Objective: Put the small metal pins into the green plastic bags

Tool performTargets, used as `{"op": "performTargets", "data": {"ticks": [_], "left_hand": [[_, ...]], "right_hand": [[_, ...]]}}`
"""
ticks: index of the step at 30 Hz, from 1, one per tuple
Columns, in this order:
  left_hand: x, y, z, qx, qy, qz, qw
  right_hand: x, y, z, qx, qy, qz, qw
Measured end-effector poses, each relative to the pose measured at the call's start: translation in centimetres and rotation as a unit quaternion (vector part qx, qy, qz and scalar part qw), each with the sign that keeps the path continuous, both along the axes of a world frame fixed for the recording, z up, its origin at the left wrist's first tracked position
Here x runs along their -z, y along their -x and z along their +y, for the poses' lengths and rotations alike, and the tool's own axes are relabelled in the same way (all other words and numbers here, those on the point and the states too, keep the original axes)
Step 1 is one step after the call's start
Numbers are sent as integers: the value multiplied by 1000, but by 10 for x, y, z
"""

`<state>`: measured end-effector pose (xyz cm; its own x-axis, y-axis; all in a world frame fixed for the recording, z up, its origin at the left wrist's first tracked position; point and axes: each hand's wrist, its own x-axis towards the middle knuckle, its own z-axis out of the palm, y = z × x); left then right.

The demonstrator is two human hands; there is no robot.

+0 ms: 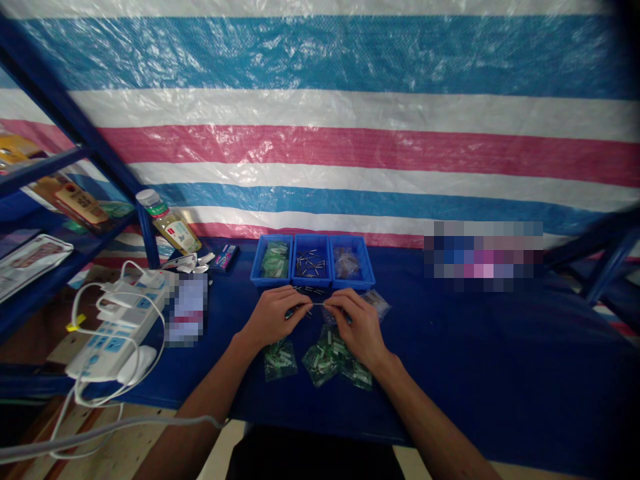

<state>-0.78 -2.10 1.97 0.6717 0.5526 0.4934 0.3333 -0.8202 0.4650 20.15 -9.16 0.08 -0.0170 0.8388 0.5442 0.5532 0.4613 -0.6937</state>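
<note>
My left hand (280, 312) and my right hand (357, 323) are close together over the table, fingertips pinched. Between them they hold a thin, light metal pin (319, 304) by its two ends; its exact kind is too small to make out. Beneath and behind my left hand lie several loose slim dark-and-silver pieces (311, 290), partly hidden. Small clear bags with green and whitish contents lie nearer me: one bag (280, 361) on the left and a pile of bags (323, 360) under my right hand. A clear bag (377, 305) shows beyond my right hand.
Three blue bins stand side by side: a left bin (255, 267) with green packets, a middle bin (311, 283) with slim metal pieces, a right bin (369, 267) with clear packets. A power strip (107, 343) with white cables, a bottle (173, 223) and a small box (225, 259) are leftward.
</note>
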Motion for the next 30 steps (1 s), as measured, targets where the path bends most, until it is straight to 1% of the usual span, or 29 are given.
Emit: {"op": "performTargets", "data": {"ticks": [8,18,23,30], "left_hand": [[1,-1,-2,11,5,5,1000],[2,-3,-3,16,6,1,1000],[3,-6,-6,34,8,15,999],[2,-6,-6,33,10,16,999]], "right_hand": [[1,0,-1,-18,22,2,1000],[3,2,-1,-29,18,5,999],[5,6,-2,-54,26,-5,998],[3,6,-2,-55,32,0,998]]}}
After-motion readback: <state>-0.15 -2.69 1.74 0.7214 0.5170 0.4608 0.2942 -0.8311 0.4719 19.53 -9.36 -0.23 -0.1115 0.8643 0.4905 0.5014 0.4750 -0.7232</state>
